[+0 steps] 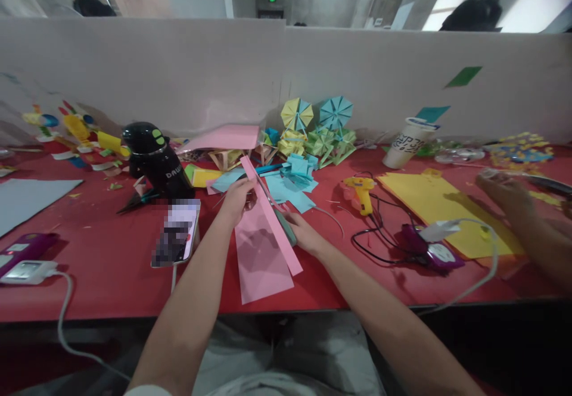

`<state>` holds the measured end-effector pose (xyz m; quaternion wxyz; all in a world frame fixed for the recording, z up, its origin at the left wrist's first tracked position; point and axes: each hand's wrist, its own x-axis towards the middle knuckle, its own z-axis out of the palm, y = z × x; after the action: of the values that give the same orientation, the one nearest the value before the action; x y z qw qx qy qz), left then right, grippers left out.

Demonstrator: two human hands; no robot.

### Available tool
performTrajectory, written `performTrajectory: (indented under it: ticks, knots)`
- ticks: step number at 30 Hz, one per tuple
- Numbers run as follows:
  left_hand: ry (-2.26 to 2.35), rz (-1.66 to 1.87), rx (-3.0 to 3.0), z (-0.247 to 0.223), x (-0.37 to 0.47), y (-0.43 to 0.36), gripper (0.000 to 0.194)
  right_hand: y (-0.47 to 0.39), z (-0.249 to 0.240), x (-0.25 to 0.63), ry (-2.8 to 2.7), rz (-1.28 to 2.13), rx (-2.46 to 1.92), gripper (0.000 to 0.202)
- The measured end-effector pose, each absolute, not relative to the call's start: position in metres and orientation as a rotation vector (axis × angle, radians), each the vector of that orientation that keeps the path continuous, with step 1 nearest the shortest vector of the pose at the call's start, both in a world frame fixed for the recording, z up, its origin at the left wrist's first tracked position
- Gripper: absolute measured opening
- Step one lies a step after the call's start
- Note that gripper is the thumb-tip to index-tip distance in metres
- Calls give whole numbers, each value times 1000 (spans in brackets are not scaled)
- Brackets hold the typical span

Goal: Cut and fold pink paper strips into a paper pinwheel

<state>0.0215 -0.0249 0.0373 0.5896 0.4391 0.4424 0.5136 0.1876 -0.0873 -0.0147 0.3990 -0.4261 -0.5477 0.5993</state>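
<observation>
My left hand (239, 200) grips the upper part of a long pink paper strip (279, 238), which slants down toward the table's front edge. Closed around the green handle of a pair of scissors (286, 228) is my right hand (304, 233). The scissor blades point up and left along the strip's right side, partly hidden by the paper. Below both hands, a wider pink sheet (263, 271) hangs over or lies on the red table; whether it joins the strip I cannot tell.
A black bottle (156, 161) and a phone (179, 235) stand left. Blue paper pieces (290, 190) and folded paper shapes (336, 113) are behind. To the right are a yellow glue gun (361, 193), cables, yellow sheets (415, 205), a cup (409, 143) and another person's hand (504, 193).
</observation>
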Motion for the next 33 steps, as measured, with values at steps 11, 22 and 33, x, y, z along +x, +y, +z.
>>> performTrajectory:
  ticks: [11,22,33]
  knots:
    - [988,1206,1011,37,23,-26,26,-92,-8,189,-1351,1578,-1081,48]
    - [998,1204,994,37,23,-27,24,-89,-10,184,-1388,1604,-1047,60]
    - [1002,1211,1016,39,22,-27,30,-89,-9,189,-1501,1480,-1074,47]
